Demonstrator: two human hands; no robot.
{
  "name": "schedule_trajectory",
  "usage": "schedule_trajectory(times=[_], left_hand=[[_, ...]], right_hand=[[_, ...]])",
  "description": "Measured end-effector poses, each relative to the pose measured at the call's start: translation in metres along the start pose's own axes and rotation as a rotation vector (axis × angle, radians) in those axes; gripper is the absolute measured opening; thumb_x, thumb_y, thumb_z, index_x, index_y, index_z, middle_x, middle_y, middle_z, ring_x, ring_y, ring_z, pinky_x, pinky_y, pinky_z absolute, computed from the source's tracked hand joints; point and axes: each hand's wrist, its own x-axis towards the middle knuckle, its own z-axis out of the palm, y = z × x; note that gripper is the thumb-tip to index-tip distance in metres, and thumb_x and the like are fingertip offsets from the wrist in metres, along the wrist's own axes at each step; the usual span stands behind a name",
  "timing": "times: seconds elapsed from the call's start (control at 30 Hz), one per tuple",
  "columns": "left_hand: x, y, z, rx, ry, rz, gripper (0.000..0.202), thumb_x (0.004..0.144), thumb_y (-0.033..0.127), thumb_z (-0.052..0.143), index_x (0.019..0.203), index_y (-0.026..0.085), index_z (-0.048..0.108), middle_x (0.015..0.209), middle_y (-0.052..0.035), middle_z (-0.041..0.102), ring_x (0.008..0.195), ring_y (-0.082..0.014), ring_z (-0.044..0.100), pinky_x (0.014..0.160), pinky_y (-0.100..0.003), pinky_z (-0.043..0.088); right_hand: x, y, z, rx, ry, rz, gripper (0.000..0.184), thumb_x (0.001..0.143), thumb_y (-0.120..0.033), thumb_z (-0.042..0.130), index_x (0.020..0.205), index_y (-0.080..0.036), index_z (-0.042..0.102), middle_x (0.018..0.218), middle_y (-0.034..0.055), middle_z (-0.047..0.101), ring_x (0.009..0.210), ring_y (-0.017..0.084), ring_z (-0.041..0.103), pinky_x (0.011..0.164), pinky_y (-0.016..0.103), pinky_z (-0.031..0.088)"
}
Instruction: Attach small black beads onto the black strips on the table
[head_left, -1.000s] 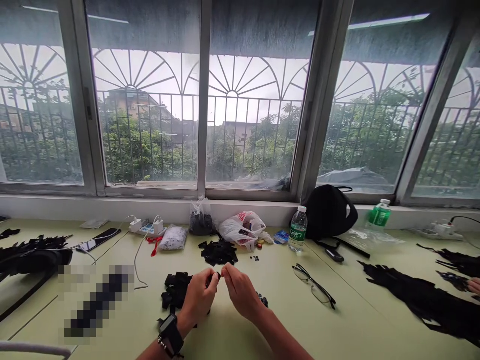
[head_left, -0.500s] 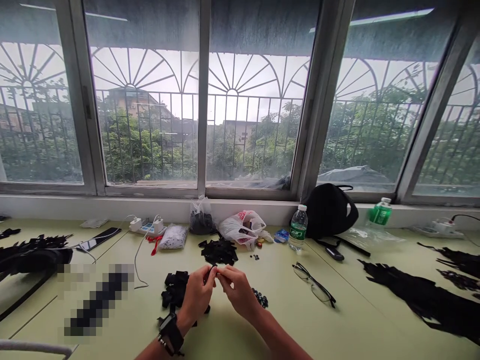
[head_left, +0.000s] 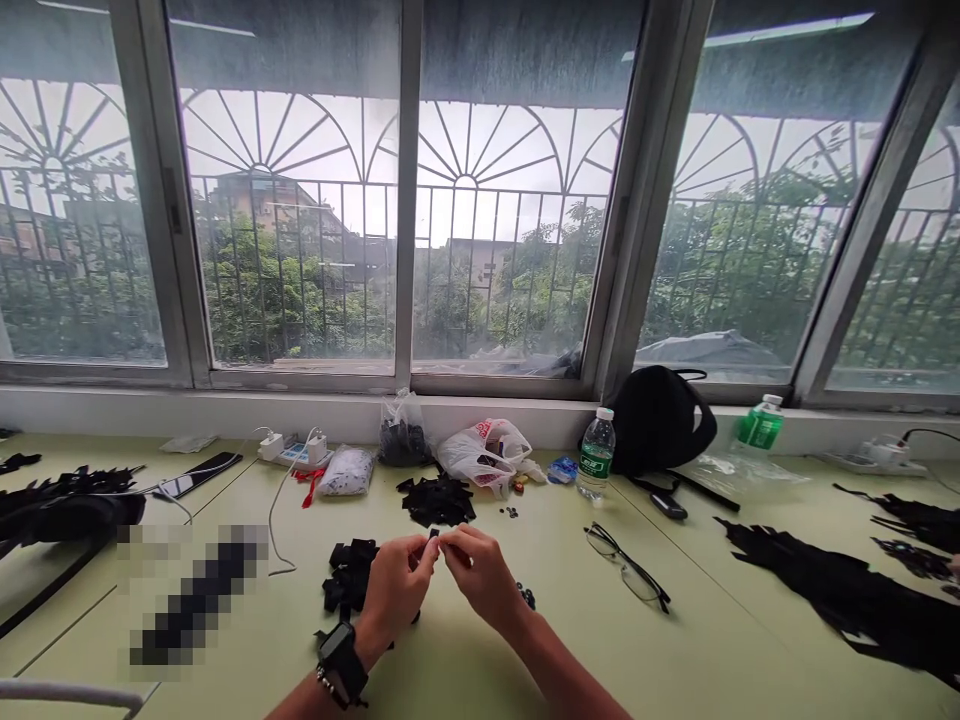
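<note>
My left hand (head_left: pixel 396 588), with a black watch on its wrist, and my right hand (head_left: pixel 480 576) meet fingertip to fingertip above the pale green table (head_left: pixel 675 660). Both are closed in a pinch on one small black piece (head_left: pixel 433 538) held between them. A heap of black pieces (head_left: pixel 349 577) lies just left of my left hand. A second pile of black pieces (head_left: pixel 436 500) sits farther back. A few small dark beads (head_left: pixel 526 597) lie by my right wrist.
Eyeglasses (head_left: pixel 626 568) lie to the right. Along the window sill stand plastic bags (head_left: pixel 484 455), two water bottles (head_left: pixel 596 456), a black bag (head_left: pixel 656 422), chargers (head_left: pixel 292 452) and a phone (head_left: pixel 196 474). Long black feathery fabric lies at the right (head_left: pixel 840 590) and left (head_left: pixel 67 505).
My hands have stayed together over the table, shifting slightly and working the small black piece between the fingertips. A hand at the far right edge is no longer seen.
</note>
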Motion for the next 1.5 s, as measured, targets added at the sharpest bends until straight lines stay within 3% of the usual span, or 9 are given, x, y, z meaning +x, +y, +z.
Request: schedule_trajectory(times=[0.2,0.3,0.4,0.57,0.93,1.33,1.5], left_hand=[[0.002,-0.004,-0.006,0.160,0.310,0.033,0.035,0.079,0.019,0.055,0.056,0.023,0.029,0.054,0.0031,0.036,0.060,-0.0171,0.040,0.057,-0.029,0.025],[0.004,-0.002,-0.011,0.185,0.389,0.117,0.028,0.072,0.006,0.049,0.062,0.024,0.031,0.060,0.0017,0.041,0.067,-0.0196,0.044,0.063,-0.030,0.032],[0.002,0.003,-0.014,0.148,0.357,0.202,0.024,0.071,0.001,0.046,0.069,0.024,0.039,0.071,0.0002,0.052,0.076,-0.0208,0.049,0.072,-0.031,0.038],[-0.002,0.009,-0.009,0.053,0.231,0.258,0.020,0.080,0.004,0.048,0.076,0.024,0.049,0.079,-0.0003,0.059,0.083,-0.0214,0.055,0.083,-0.034,0.042],[-0.002,0.006,-0.005,0.030,0.136,0.200,0.020,0.081,0.008,0.051,0.091,0.023,0.061,0.082,-0.0005,0.063,0.079,-0.0198,0.059,0.075,-0.031,0.045],[-0.004,0.007,-0.004,0.025,0.060,0.218,0.020,0.081,0.009,0.052,0.091,0.023,0.063,0.083,-0.0014,0.063,0.081,-0.0197,0.060,0.076,-0.031,0.046],[-0.005,0.009,-0.005,0.008,0.038,0.224,0.023,0.080,0.008,0.051,0.092,0.023,0.063,0.085,-0.0022,0.064,0.085,-0.0205,0.061,0.078,-0.032,0.047]], right_hand=[[0.005,0.010,-0.014,-0.136,0.007,0.122,0.011,0.075,-0.011,0.057,0.068,-0.019,0.057,0.065,-0.0026,0.054,0.061,0.013,0.049,0.060,0.024,0.034],[0.004,0.017,-0.022,-0.233,-0.075,0.170,0.014,0.069,-0.010,0.056,0.062,-0.020,0.050,0.062,-0.0031,0.053,0.060,0.013,0.048,0.060,0.024,0.031],[0.001,0.021,-0.029,-0.302,-0.166,0.189,0.016,0.067,-0.010,0.057,0.059,-0.019,0.046,0.061,-0.0029,0.053,0.060,0.013,0.047,0.060,0.024,0.029],[-0.003,0.023,-0.037,-0.414,-0.229,0.219,0.018,0.067,-0.013,0.059,0.056,-0.019,0.046,0.059,-0.0023,0.054,0.060,0.013,0.043,0.059,0.026,0.024],[-0.003,0.020,-0.045,-0.458,-0.331,0.231,0.016,0.063,-0.012,0.059,0.052,-0.020,0.051,0.057,-0.0013,0.057,0.059,0.014,0.045,0.059,0.028,0.021],[-0.001,0.021,-0.040,-0.390,-0.282,0.240,0.014,0.070,-0.014,0.059,0.058,-0.020,0.055,0.060,-0.0028,0.058,0.058,0.013,0.047,0.059,0.025,0.028],[0.001,0.027,-0.036,-0.390,-0.148,0.183,0.013,0.085,-0.021,0.056,0.086,-0.021,0.069,0.091,0.0045,0.068,0.087,0.021,0.060,0.078,0.029,0.043]])
